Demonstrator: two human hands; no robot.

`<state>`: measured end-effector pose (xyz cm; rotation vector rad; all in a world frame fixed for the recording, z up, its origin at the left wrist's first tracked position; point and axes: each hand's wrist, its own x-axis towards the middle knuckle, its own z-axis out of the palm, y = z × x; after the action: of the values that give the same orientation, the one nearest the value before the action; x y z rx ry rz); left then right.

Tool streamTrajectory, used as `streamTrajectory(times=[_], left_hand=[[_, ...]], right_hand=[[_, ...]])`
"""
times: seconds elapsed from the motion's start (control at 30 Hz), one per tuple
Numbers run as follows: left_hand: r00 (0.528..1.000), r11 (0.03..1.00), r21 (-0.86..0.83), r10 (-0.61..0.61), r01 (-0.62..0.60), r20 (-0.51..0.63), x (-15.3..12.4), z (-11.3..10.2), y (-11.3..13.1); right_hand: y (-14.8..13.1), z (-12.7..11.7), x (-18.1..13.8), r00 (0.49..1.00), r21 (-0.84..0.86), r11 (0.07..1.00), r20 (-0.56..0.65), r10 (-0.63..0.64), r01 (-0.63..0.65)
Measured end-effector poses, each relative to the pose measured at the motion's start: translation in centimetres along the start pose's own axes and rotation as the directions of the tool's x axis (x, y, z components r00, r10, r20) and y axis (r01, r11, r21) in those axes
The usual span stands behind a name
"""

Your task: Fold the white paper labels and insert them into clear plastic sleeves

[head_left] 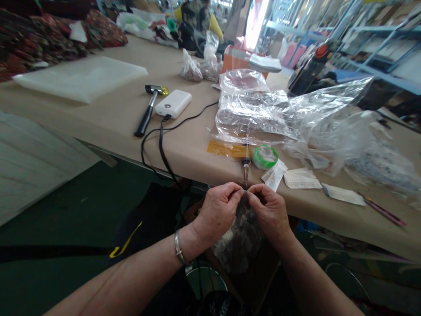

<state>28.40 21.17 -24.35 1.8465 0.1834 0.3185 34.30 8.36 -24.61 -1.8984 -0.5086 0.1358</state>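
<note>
My left hand (221, 205) and my right hand (270, 211) meet at the table's front edge, thumbs and forefingers pinched together. Whatever sits between the fingertips is too small to make out. Right behind them, a thin metal rod with a dark collar (246, 162) points toward me over the edge. A round green-rimmed container (265, 156) stands just beyond my right hand, close to some white paper slips (275, 174). Under my hands, a heap of small greyish translucent pieces (241, 241) fills a box, partly hidden by my wrists.
Clear plastic bags (253, 109) cover the table's middle and right. A hammer (148, 112) and a white power bank (173, 103) with a black cable lie to the left, before a white sheet stack (82, 79). Tweezers (384, 210) rest at the right edge. A dark bottle-like tool (311, 70) stands behind.
</note>
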Motion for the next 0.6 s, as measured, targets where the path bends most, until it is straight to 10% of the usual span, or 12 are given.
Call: streamTrajectory(times=[0.6], left_hand=[[0.999, 0.998, 0.042, 0.04, -0.039, -0.011, 0.65, 0.15, -0.35]], right_hand=[[0.43, -0.05, 0.4, 0.997, -0.079, 0.995, -0.043, -0.07, 0.067]])
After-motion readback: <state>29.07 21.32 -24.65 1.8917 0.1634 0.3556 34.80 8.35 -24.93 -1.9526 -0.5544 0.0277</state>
